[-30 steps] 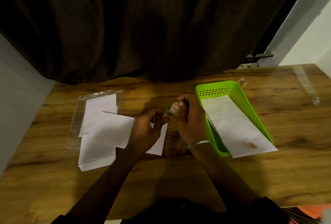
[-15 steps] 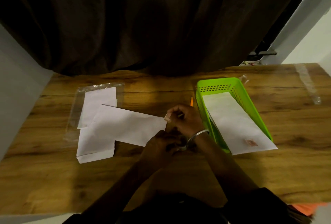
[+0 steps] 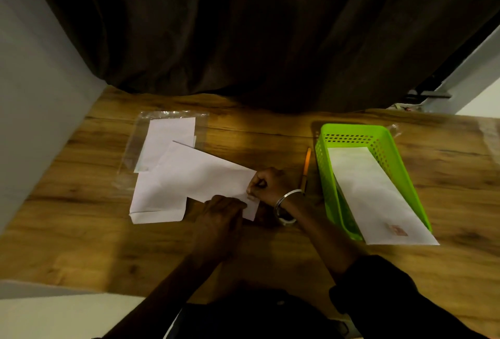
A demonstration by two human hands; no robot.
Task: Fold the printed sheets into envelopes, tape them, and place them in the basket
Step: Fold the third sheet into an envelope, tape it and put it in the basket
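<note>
A folded white envelope [image 3: 205, 176] lies slantwise on the wooden table [image 3: 270, 257]. My right hand [image 3: 267, 184] is at its right end, fingers curled, pinching a small piece of tape [image 3: 250, 195] against the paper. My left hand [image 3: 221, 211] rests on the envelope's near edge with its fingers laid flat. The green basket [image 3: 351, 131] stands to the right and holds one finished envelope [image 3: 373, 192], whose near end sticks out over the rim.
Another folded white sheet [image 3: 157, 208] lies under the envelope's left end. Behind it are sheets in a clear plastic sleeve [image 3: 167, 135]. An orange pencil [image 3: 306, 165] lies between my right hand and the basket. A clear ring, perhaps a tape roll [image 3: 286, 220], sits by my right wrist.
Both hands came down from holding the tape piece in the air to the envelope's right end. The left hand has moved onto the envelope's near edge.
</note>
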